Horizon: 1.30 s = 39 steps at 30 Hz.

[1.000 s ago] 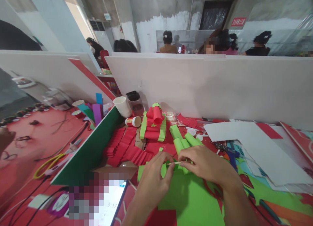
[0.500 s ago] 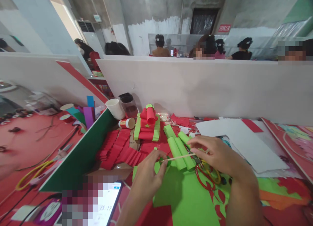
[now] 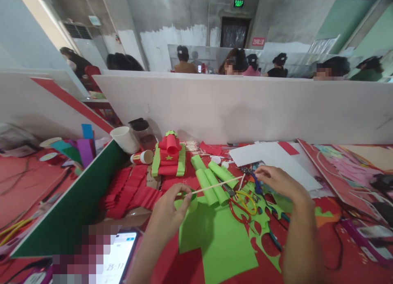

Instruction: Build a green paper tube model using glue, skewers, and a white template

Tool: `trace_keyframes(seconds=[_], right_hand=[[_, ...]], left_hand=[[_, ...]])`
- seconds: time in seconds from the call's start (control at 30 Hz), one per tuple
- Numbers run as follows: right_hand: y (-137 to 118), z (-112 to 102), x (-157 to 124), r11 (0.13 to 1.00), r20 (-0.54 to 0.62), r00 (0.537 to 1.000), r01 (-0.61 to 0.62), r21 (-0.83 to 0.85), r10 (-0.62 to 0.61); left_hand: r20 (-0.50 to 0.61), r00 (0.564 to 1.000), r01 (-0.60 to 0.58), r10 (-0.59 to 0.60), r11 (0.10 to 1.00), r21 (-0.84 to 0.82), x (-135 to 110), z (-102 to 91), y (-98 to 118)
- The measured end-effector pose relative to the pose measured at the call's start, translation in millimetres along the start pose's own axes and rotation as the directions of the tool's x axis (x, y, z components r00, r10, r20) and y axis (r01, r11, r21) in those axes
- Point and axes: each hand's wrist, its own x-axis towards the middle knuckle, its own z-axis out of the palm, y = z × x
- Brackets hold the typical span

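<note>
My left hand pinches one end of a thin pale wooden stick, with a small curled piece of green paper at the fingertips. The stick slants up to the right over several rolled green paper tubes. My right hand is off the stick, fingers loosely bent and apart, beside a blue-handled tool; contact with it is unclear. Scissors with red and yellow handles lie below. A green paper sheet spreads under my hands. Behind stands a red and green paper tank model.
Pleated red paper lies left, beside a green divider. A white cup, a dark-lidded jar and a glue stick stand behind. White sheets and cut green scraps are right. A phone lies in front.
My right hand has let go of the stick and moved right, toward the blue-handled tool. My left hand still holds the stick. The view has turned to the right.
</note>
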Motion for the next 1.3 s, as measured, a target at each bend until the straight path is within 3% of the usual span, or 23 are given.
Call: trace_keyframes(seconds=[0.2, 0.3, 0.47, 0.9, 1.17, 1.3], right_hand=[[39.1, 19.1, 27.1, 0.967, -0.051, 0.973, -0.229, -0.115, 0.224], [56.7, 30.6, 39.3, 0.952, -0.01, 0.96, -0.28, -0.123, 0.281], [71.3, 40.1, 48.3, 0.954, -0.033, 0.959, -0.282, -0.106, 0.28], [57.3, 49.4, 65.3, 0.976, 0.014, 0.982, -0.187, -0.11, 0.189], [72.2, 43.8, 69.1, 0.947, -0.177, 0.949, -0.286, -0.146, 0.26], [75.7, 38.1, 79.2, 0.962, -0.163, 0.966, -0.226, -0.15, 0.202]], left_hand=[[-0.007, 0.999, -0.053, 0.053, 0.999, -0.009, -0.5, 0.3, 1.6], [-0.002, 0.998, -0.057, 0.057, 0.998, -0.013, -1.5, -0.3, 3.9], [-0.003, 0.999, -0.035, 0.035, 0.999, 0.012, -2.7, -1.0, 4.4], [-0.016, 0.999, -0.044, 0.043, 0.999, -0.023, -2.5, -2.2, 6.2], [-0.007, 0.999, -0.033, 0.032, 0.999, -0.007, -2.4, -3.2, 3.1], [0.003, 1.0, -0.019, 0.019, 1.0, -0.003, -1.7, -2.8, 2.8]])
